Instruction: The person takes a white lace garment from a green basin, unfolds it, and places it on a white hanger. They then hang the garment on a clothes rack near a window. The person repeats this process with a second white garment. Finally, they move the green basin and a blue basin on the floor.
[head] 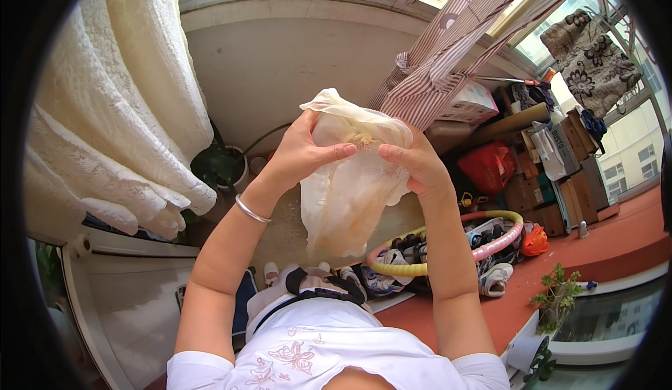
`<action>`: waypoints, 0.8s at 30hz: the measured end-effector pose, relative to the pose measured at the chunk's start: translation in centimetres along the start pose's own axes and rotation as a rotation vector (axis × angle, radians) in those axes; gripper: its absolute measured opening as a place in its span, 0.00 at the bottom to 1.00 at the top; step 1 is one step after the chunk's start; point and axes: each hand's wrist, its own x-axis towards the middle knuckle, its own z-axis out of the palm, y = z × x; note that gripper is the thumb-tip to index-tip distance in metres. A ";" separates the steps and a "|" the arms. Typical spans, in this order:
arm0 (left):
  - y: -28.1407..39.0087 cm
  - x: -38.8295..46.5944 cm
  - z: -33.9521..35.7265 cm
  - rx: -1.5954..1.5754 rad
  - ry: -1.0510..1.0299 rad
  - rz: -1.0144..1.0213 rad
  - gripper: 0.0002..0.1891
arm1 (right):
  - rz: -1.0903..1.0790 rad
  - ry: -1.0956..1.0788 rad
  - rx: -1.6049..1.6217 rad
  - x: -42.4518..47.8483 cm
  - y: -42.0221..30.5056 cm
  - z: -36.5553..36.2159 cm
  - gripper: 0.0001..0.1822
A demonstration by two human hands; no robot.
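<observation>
A thin, sheer cream-coloured cloth (341, 195) with lace-like patterning hangs in front of me, held up between both hands. Yellowish-brown patches show on its lower part, and its upper edge is gathered into folds. My left hand (307, 146) grips the cloth's left side, thumb across the front and fingers hidden behind it. On the right side my right hand (412, 156) pinches the fabric the same way, its thumb tip near the gathered middle. The two thumbs point towards each other with a small gap between them. A silver bangle (252, 210) circles my left wrist.
White lace curtains (131, 101) hang at left beside a potted plant (210, 167). Striped fabric (441, 48) hangs at upper right. Stacked boxes (530, 201), a red bag (488, 167), a hula hoop (499, 248) and shoes (494, 278) crowd the right side.
</observation>
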 end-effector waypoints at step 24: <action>0.0 -0.9 -0.2 -0.423 0.035 -0.243 0.18 | 0.038 0.125 0.024 -0.1 0.7 0.9 0.12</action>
